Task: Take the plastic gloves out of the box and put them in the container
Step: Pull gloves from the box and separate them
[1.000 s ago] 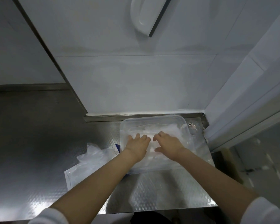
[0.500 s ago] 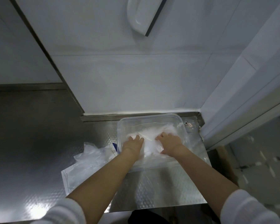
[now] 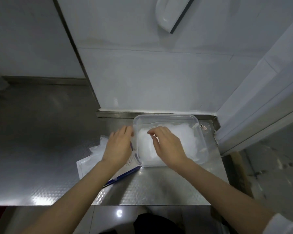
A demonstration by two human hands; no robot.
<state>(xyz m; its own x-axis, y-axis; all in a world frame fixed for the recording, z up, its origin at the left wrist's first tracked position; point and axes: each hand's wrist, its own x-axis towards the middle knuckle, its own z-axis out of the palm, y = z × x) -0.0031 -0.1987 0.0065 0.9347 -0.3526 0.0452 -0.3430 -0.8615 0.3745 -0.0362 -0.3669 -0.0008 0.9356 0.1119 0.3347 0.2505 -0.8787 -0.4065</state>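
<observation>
Right hand (image 3: pixel 167 146) curls over the plastic gloves (image 3: pixel 184 140) in the container (image 3: pixel 166 116) (grip unclear, I cannot tell), while the left hand (image 3: pixel 118 146) hovers loose-fingered just beside its left wall.

The counter (image 3: pixel 159 188) is dull steel grey, stamped all over with a small raised diamond pattern that catches pale highlights towards its near edge. The container (image 3: pixel 203 150) at the far right is clear and colourless, and the plastic gloves (image 3: pixel 184 139) in it are a cloudy, milky white. To its left the box (image 3: pixel 86 168) is white with a dark blue band along its near edge. The wall (image 3: pixel 159 81) behind is plain pale grey-white, and a sleeve (image 3: pixel 282 225) at near right is white.
</observation>
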